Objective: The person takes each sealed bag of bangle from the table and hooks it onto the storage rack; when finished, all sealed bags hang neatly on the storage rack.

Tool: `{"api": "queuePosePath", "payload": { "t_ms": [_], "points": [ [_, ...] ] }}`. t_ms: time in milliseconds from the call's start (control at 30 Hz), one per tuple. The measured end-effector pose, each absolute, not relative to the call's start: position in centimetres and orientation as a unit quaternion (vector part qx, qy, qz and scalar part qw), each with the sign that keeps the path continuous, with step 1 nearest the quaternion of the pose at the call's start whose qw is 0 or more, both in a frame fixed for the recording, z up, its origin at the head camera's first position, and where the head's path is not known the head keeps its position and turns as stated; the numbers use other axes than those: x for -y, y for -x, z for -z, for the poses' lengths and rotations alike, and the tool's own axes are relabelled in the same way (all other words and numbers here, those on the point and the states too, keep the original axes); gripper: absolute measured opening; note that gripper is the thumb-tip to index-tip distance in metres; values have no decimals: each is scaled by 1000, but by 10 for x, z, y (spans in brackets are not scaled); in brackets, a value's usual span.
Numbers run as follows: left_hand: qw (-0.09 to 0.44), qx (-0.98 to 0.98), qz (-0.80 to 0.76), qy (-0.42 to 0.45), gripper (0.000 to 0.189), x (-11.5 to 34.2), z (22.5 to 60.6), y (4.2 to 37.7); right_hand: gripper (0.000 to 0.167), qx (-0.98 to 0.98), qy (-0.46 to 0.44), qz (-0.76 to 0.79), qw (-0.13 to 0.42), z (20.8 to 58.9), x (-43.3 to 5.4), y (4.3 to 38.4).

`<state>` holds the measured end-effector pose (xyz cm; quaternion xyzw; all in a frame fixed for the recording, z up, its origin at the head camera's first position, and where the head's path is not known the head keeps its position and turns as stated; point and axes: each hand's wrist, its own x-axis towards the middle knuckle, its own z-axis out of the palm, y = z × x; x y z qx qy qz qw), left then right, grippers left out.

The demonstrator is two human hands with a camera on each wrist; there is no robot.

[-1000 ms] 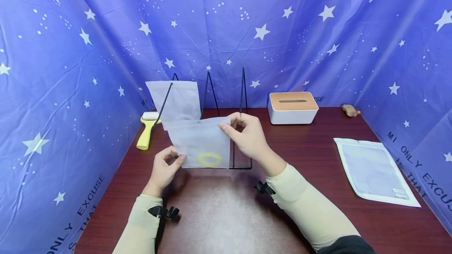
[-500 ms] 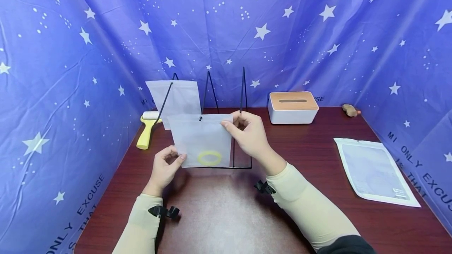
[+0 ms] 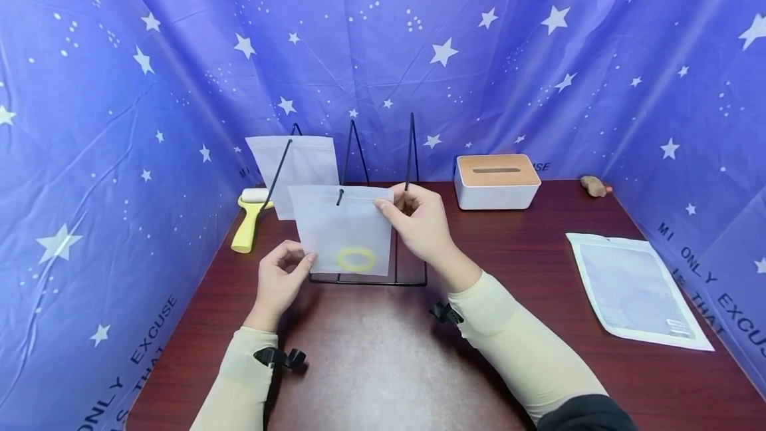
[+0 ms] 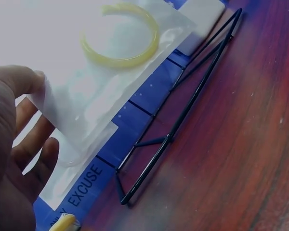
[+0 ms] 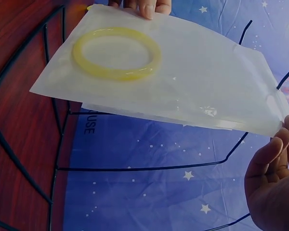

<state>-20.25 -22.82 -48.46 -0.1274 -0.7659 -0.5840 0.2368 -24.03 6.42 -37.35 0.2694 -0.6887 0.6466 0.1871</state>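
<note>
Head view: I judge the step in hand to be hanging a white pouch on the middle hook of a black wire rack; the hook's tip pokes out through the pouch's front, near 12 o'clock. The next move seems to call for easing the pouch back along the hook before letting go. My right hand pinches its corner at 2 o'clock; my left hand pinches its edge at 8 o'clock. A yellow ring shows through it at 5 o'clock. Behind, at 10 o'clock, hangs a second pouch.

Left wrist view: my left hand enters at 9 o'clock, thumb on the pouch's front, other fingers spread behind it. From the thumb, the ring is at 2 o'clock. How firmly I grip, I cannot tell.

Right wrist view: my right hand, at 4 o'clock, pinches the pouch's corner; the hook's tip stands near it, at 2 o'clock. The ring is at 10 o'clock, my left fingertips at 12.
</note>
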Motion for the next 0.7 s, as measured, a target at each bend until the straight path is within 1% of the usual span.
{"api": "queuePosePath", "payload": {
  "t_ms": [167,333,467,700],
  "points": [
    [246,770,576,120,7,222,467,195,9,696,-267,-638,196,374,-64,245],
    [254,775,565,124,6,220,462,197,10,699,-259,-637,196,372,-64,248],
    [256,782,556,119,6,219,459,201,6,697,-255,-641,197,370,-62,250],
    [255,792,543,113,6,220,453,209,5,693,-257,-639,213,347,-58,238]
  ]
}}
